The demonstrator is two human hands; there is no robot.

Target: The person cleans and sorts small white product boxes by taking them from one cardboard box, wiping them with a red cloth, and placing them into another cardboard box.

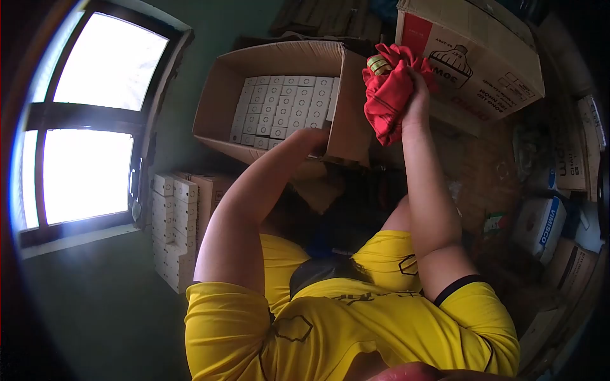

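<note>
My right hand [416, 101] is raised and closed around a bunched red cloth [391, 101], which has a yellow-green striped patch near its top. To the left of the cloth stands an open cardboard box [356, 108], filled with rows of small white cartons [279, 108], each with a round mark on its end. My left hand [312, 140] reaches to the near right corner of this box, and its fingers are hidden there.
A large cardboard box [508, 70] with a bulb picture stands behind my right hand. White cartons [173, 222] are stacked below the window [89, 171] on the left. A blue-and-white box [540, 228] and other boxes lie at the right.
</note>
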